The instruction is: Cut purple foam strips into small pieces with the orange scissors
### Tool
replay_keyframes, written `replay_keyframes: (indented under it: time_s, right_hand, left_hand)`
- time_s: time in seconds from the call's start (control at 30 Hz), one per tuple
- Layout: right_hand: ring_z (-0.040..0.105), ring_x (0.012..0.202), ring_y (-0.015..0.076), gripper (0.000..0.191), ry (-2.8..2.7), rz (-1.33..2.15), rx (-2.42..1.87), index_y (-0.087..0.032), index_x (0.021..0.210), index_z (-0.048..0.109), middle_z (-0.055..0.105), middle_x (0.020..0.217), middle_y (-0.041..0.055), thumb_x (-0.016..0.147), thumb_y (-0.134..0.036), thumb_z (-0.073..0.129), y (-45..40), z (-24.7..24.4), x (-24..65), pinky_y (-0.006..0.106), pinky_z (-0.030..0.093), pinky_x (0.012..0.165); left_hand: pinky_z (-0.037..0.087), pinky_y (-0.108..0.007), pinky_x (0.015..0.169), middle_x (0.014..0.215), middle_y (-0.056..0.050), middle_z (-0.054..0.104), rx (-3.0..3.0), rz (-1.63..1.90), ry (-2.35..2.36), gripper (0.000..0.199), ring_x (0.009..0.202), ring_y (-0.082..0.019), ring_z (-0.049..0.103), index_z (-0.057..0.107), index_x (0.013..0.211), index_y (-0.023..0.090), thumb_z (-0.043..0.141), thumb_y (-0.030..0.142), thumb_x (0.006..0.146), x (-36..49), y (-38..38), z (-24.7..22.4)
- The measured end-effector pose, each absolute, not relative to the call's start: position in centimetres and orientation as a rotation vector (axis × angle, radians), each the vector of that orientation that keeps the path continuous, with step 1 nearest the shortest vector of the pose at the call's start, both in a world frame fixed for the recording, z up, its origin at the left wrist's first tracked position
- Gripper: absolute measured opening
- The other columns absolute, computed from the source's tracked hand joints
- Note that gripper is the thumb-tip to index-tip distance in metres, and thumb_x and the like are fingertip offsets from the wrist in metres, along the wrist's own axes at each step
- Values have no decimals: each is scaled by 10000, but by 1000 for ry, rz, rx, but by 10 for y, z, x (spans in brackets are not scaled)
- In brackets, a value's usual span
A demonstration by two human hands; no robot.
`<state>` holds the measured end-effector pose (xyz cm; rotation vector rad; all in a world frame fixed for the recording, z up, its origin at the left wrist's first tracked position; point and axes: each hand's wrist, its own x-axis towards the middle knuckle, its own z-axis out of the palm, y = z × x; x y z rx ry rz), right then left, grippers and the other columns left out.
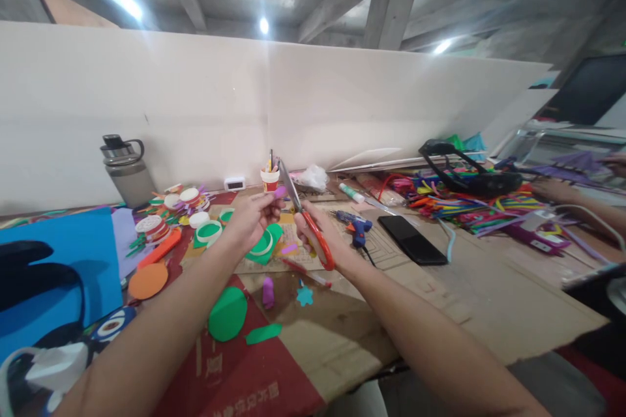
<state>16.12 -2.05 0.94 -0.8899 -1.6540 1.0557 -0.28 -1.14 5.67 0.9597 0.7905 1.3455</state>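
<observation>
My left hand [257,218] pinches a small purple piece [280,193], thin like foam or paper, between thumb and fingertips. Beside it my right hand [320,234] is closed round the red-orange handles of a pair of scissors [292,187]. The blades point up and away, close to the purple piece; whether they touch it I cannot tell. Below the hands lie a rolled purple piece [268,292], a teal flower cutout [304,296], a green disc [227,314] and a green strip [264,333]. Green sheet with a white ring [261,244] sits behind my left wrist.
A blue glue gun [359,229] and a black phone [411,240] lie right of my hands. Colourful pipe cleaners [469,205] are heaped farther right, near another person's arm [581,202]. A bottle [127,172] and blue sheet [98,273] are at left. A white board [195,104] stands behind.
</observation>
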Motion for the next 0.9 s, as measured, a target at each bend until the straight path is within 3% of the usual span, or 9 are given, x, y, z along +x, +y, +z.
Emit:
replay_keyframes:
  time_s: [0.13,0.33,0.5,0.63,0.77,0.83,0.9]
  right_hand:
    - [383,431,85,362,-1531,1182,-825,-247,934,475,427,600,-69,867,-599,531,-21,15,161,199,332,388]
    - [380,412,80,384,-1468,1250,-746,-252,855,408,413,605,-73,859,-612,540,-22,21,162,194,324,360]
    - [383,413,79,385,-1489,1244,-790,-257,884,417,422,608,-76,847,-616,551,-14,17,167,193,313,368]
    - [417,432,94,392,-1556,1101,-1025,-249,923,474,455,599,-72,845,-628,535,5,10,179,207,341,406]
    - [615,739,167,368,-1768,674,-1314,-204,972,583,657,831,31,858,-553,567,23,5,193,260,460,647]
    - [637,891,206,352,-1881,524,-1432,-183,978,623,698,965,79,864,-513,580,27,4,198,280,457,748]
    - [647,928,229,357,-1959,459,-1545,-170,985,649,713,1007,108,869,-501,578,28,2,201,285,451,767]
  left_hand:
    - [421,-205,534,718,-78,680,1109,1283,807,256,577,-93,566,705,787,86,800,294,672,-3,-11,53]
    - [414,-204,530,776,-80,706,1153,1316,908,326,645,-126,628,689,786,117,835,363,630,-7,-6,50]
    - [339,-186,495,613,24,579,1273,1303,949,295,525,-54,484,662,707,130,850,328,597,-9,-4,47]
    - [329,-204,492,601,33,561,1409,1106,1017,279,498,-54,449,660,708,137,837,322,595,-8,-3,39]
    - [419,-241,579,651,-6,641,1596,952,1105,238,581,-111,565,664,731,147,804,297,610,-3,-5,36]
    - [437,-252,614,674,-25,668,1697,837,1152,207,627,-133,604,659,726,147,778,286,628,-1,-7,37]
    - [430,-251,607,686,-32,679,1780,709,1204,187,634,-138,613,655,748,149,746,287,659,0,-9,39]
